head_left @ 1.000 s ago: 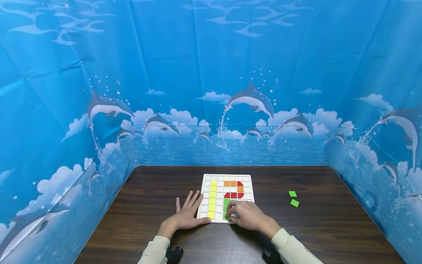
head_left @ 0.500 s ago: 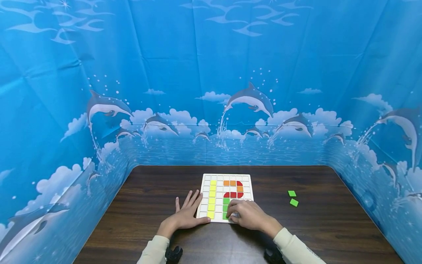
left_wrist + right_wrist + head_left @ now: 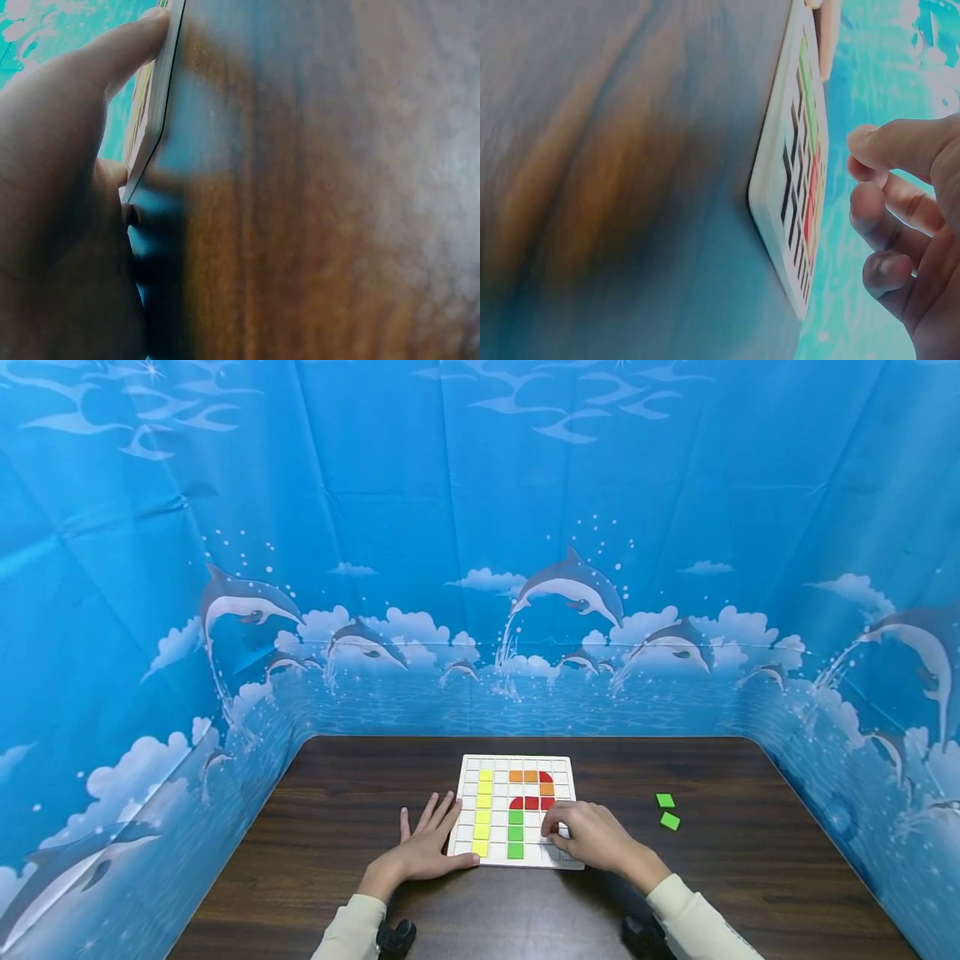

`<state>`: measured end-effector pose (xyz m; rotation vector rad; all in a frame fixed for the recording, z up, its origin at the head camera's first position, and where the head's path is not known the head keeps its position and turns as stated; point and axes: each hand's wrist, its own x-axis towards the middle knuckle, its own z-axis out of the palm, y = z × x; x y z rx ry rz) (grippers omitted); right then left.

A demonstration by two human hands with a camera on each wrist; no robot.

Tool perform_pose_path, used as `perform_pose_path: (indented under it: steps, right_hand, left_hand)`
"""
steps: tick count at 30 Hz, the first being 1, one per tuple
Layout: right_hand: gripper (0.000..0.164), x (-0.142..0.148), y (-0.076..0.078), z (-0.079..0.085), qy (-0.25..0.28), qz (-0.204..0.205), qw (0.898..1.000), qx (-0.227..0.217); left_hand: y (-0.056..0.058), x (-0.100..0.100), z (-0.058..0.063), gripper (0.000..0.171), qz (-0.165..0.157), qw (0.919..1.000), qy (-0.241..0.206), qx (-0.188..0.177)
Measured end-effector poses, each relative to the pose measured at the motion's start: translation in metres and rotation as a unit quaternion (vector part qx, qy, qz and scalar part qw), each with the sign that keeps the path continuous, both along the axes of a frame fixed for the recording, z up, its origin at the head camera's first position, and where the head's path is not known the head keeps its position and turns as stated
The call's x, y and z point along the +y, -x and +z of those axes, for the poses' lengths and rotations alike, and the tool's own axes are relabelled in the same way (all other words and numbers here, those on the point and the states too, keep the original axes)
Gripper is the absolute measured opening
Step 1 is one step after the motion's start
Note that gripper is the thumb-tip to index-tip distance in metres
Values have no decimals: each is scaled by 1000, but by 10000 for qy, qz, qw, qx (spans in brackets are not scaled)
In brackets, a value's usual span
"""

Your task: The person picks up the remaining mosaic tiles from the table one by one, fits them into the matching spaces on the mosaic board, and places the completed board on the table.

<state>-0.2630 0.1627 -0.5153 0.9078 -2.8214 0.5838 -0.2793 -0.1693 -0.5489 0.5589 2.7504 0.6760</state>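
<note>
A white grid board (image 3: 497, 852) lies on the table, bearing a column of yellow tiles (image 3: 482, 818), two runs of orange tiles (image 3: 523, 777) and red tiles (image 3: 532, 803), and three green tiles (image 3: 515, 833) in a column. My left hand (image 3: 422, 852) is spread at the board's left side, its thumb resting on the near left corner; in the left wrist view the thumb (image 3: 124, 52) touches the board's edge. Over the board's right part, my right hand (image 3: 588, 835) is raised with loosely bent fingers. The right wrist view shows nothing between thumb (image 3: 900, 146) and fingers.
Two loose green square tiles (image 3: 665, 801) lie on the dark wooden table (image 3: 750, 860), to the right of the board. A blue dolphin-print curtain (image 3: 480, 568) stands around the table's back and sides.
My right hand has moved right and slightly away from the lowest green tile, which now shows fully in its cell. The left hand has stayed in place.
</note>
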Motion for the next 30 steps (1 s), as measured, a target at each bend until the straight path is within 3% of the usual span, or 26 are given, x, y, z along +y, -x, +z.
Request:
perform_pose_path:
  steps: [4, 11, 22, 30]
  right_hand:
    - [10, 13, 2, 1, 14, -258, 9996, 98]
    - [14, 39, 5, 1, 24, -766, 9969, 193]
    - [10, 87, 16, 0, 97, -1407, 9900, 42]
    - [11, 124, 24, -4, 288, -1595, 9867, 122]
  left_hand:
    - [1, -2, -5, 113, -56, 9998, -196, 68]
    - [7, -4, -19, 115, 38, 9998, -114, 126]
    - [6, -4, -15, 115, 17, 9997, -193, 113]
    - [9, -5, -20, 116, 7, 9999, -119, 71]
